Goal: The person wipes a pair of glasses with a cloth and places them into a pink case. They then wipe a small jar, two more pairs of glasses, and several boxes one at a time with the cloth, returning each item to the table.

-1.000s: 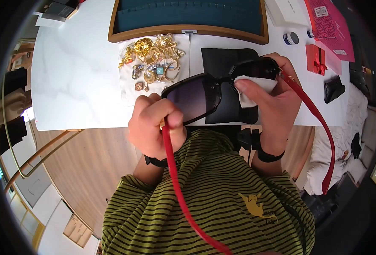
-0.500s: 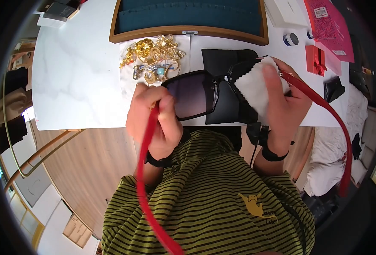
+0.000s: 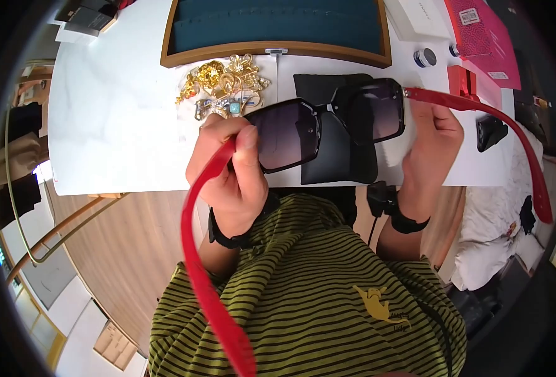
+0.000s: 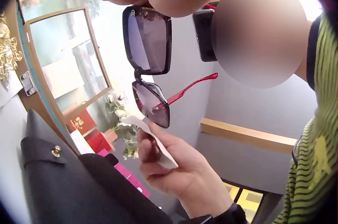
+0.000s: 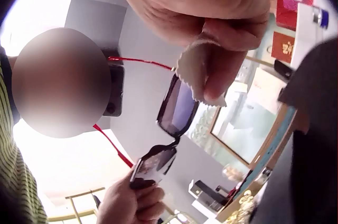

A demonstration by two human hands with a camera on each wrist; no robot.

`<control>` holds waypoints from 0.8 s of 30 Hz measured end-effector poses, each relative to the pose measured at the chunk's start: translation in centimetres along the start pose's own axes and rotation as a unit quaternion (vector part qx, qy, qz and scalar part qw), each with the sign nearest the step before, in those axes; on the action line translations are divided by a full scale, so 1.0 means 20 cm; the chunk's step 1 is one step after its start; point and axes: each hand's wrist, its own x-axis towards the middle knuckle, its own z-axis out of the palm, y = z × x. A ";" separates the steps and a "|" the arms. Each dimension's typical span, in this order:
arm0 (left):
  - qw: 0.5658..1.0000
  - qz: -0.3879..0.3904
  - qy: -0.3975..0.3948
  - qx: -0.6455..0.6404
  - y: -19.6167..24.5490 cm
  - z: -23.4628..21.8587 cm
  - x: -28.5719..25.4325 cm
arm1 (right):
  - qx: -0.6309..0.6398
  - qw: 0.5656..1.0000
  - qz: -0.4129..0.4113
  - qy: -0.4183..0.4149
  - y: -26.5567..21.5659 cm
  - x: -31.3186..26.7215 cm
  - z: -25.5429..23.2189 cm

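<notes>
Sunglasses [image 3: 290, 135] with a black frame, purple-tinted lenses and red arms are held up over the front edge of the table, both arms unfolded. My left hand [image 3: 231, 169] pinches them at the hinge where the left arm meets the frame. Close by the other lens, my right hand [image 3: 431, 147] grips a white cleaning cloth [image 5: 196, 71] with a zigzag edge between thumb and curled fingers. In the head view the cloth is mostly hidden behind that hand and the frame. Below the sunglasses lies a black glasses case [image 3: 309, 166], its snap flap showing in the left wrist view.
Gold jewellery [image 3: 227, 81] is heaped on a white cloth left of the case. A wooden box [image 3: 278, 53] with a dark green lining stands open at the back. Toward the right are a small jar [image 3: 425, 58], a red gift box [image 3: 462, 81] and a black pouch [image 3: 491, 132].
My right hand has drawn the cloth off the right lens and moved right, uncovering that lens. The sunglasses have tilted, their red arms swinging outward; my left hand keeps its hold.
</notes>
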 end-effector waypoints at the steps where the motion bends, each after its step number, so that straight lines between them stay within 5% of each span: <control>1: 1.000 -0.008 -0.010 0.001 0.00 0.00 0.00 | 0.028 1.000 -0.006 0.007 -0.01 -0.01 0.04; 5: 1.000 0.004 -0.006 0.011 -0.01 -0.01 0.01 | 0.318 0.930 0.052 -0.180 -0.05 0.00 0.01; 7: 0.999 0.029 0.009 0.022 -0.03 -0.02 0.01 | 0.311 0.919 0.119 -0.209 -0.07 0.01 0.02; 11: 0.998 0.020 0.002 0.063 -0.01 -0.03 -0.01 | 0.286 0.916 0.102 -0.264 -0.01 -0.02 0.01; 14: 0.996 0.064 0.017 0.055 -0.04 -0.04 0.00 | 0.378 0.845 0.207 -0.316 -0.05 -0.04 0.01; 17: 0.993 0.101 0.017 0.058 -0.06 -0.07 0.01 | 0.384 0.808 0.188 -0.406 -0.04 -0.01 0.01; 21: 0.994 0.102 -0.007 0.043 -0.06 -0.10 0.00 | 0.327 0.812 0.220 -0.430 -0.02 0.01 -0.05; 24: 0.991 0.116 -0.030 0.055 -0.05 -0.10 -0.02 | 0.316 0.849 0.246 -0.344 -0.04 -0.02 -0.06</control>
